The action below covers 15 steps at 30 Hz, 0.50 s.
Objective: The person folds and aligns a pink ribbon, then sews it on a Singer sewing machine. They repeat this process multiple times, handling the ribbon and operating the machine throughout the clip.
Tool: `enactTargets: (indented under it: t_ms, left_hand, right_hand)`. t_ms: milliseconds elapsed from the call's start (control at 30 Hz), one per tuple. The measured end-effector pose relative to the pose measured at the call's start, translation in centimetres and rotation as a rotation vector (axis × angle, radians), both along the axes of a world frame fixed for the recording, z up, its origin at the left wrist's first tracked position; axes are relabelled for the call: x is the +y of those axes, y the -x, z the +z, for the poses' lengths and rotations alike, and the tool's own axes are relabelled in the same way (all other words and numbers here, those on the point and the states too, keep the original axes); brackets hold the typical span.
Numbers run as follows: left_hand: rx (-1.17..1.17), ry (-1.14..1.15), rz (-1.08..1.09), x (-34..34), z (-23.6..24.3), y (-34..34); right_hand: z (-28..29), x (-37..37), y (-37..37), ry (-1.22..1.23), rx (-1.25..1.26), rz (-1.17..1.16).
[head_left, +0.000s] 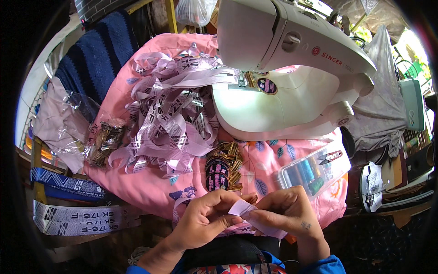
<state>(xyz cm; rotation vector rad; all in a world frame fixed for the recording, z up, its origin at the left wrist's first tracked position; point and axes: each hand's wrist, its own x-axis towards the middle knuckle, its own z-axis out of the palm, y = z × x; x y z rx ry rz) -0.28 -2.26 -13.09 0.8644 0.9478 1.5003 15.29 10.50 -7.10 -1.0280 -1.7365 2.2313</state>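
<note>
Low in front of me, both hands pinch a lilac printed ribbon (242, 208). My left hand (205, 217) is closed at its left side, thumb against curled fingers. My right hand (289, 212) grips the other side between thumb and forefinger, and a tail of ribbon hangs below it. Just beyond the hands lie a pile of gold metal clips (233, 160) and some dark oval badges (216, 176) with pink print. At the white sewing machine (273, 109), a ribbon runs under the needle area, where another oval badge (267, 86) rests on the bed.
A pink patterned cloth (269, 157) covers the table. Tangled lilac ribbons (169, 123) heap left of the machine. On the right sits a clear box (299, 176) of thread spools with small thread snips (330, 157) on top. Plastic bags (64, 123) lie at the left edge.
</note>
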Motion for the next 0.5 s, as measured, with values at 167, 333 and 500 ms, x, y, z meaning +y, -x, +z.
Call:
enactTargets:
  t_ms: [167, 333, 500]
  left_hand:
    - [0.116, 0.016, 0.118, -0.3, 0.4, -0.6]
    - [0.585, -0.148, 0.249, 0.1, 1.1, -0.4]
    - [1.065, -0.325, 0.299, -0.2, 2.0, 0.2]
  right_hand:
    - [-0.3, 0.3, 0.4, 0.041, 0.025, 0.006]
    - [-1.1, 0.2, 0.3, 0.063, 0.159, -0.019]
    - [-2.4, 1.0, -0.4, 0.169, 0.277, 0.032]
